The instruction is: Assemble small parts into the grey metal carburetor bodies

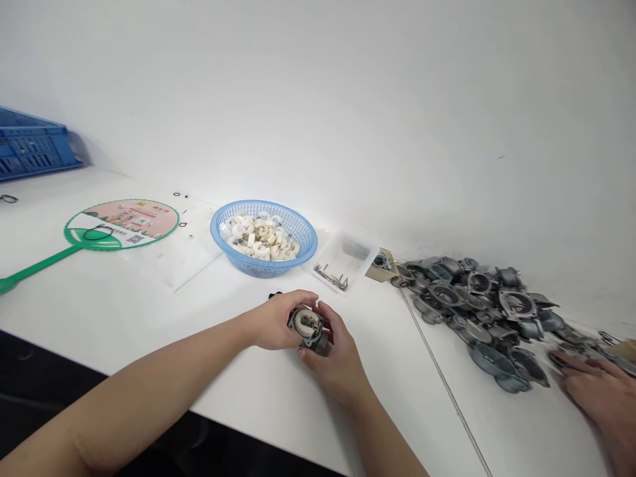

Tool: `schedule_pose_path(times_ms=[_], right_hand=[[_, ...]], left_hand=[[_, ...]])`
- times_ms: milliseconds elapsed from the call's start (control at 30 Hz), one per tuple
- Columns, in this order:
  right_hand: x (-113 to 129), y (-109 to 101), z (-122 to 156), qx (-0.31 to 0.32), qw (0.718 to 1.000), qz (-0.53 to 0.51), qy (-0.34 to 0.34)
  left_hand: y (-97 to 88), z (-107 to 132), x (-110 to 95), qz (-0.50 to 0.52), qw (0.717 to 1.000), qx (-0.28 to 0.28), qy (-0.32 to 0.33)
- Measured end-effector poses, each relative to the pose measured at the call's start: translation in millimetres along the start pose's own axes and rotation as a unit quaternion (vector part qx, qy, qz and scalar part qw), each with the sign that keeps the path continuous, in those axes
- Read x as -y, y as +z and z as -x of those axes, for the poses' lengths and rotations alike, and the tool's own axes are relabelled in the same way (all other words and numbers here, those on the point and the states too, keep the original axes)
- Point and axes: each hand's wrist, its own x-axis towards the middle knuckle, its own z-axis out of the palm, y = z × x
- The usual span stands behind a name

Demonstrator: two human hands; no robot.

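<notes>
Between my two hands, just above the white table (233,391), is a small dark grey metal housing (314,338). A cream C-shaped plastic piece (307,322) sits in its round opening, which faces up. My left hand (281,321) grips the housing from the left, thumb and fingers around its side. From the right, my right hand (342,361) wraps its fingers and thumb around the same housing. Part of it is hidden by the fingers. Beyond my hands stands a blue plastic basket (263,267) holding many white and cream C-shaped pieces.
A clear plastic tray (345,255) with small metal pins stands right of the basket, beside a small cardboard box (382,268). Metal housings (477,298) are heaped at the right, where another person's hand (596,391) reaches. A green-handled fan (124,225) and blue crate (34,146) are at the left.
</notes>
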Motion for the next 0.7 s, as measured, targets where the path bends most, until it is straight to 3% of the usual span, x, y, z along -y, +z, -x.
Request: schedule_pose_path(times_ms=[400, 700], right_hand=[[7.3, 9.7, 1.9, -0.075, 0.994, 0.044, 0.061], [8.6, 7.2, 0.4, -0.07, 0.993, 0.021, 0.09]], left_hand=[[0.2, -0.9, 12.4, -0.041, 0.999, -0.026, 0.005], [-2.1, 2.3, 1.4, -0.053, 0.998, -0.017, -0.004]])
